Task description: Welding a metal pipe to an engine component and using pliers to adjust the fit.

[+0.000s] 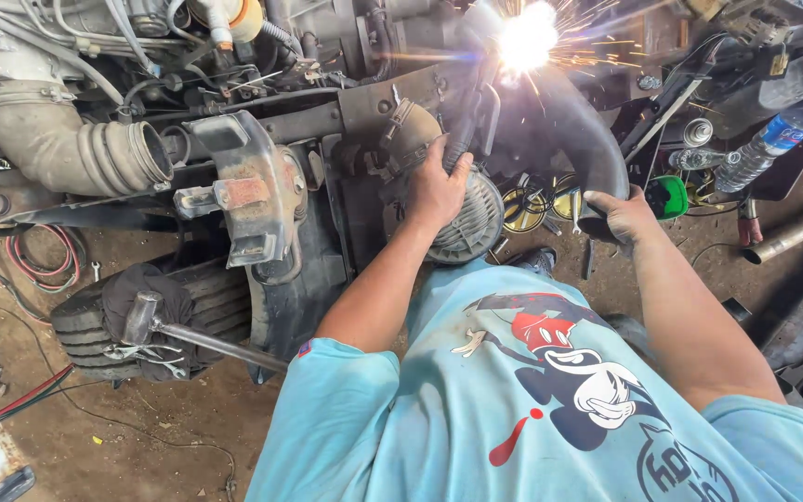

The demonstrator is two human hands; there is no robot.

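We are mid-cut, sparks (pixel 527 37) flying: our left hand (pixel 436 189) is clamped on the angle grinder (pixel 469 130), our right hand (pixel 625 216) around the black hose (pixel 578 121) (hammer (pixel 155 321) idle).

The dirt floor (pixel 160 418) carries everything here. At the near left a tyre (pixel 95 321) lies flat on it, with a dark cloth (pixel 155 288) and a hammer (pixel 141 318) resting on top. Red cables (pixel 44 256) coil on the ground behind the tyre. At the far right a plastic water bottle (pixel 773 139) lies tilted, and a metal pipe (pixel 796 230) lies just beside it.
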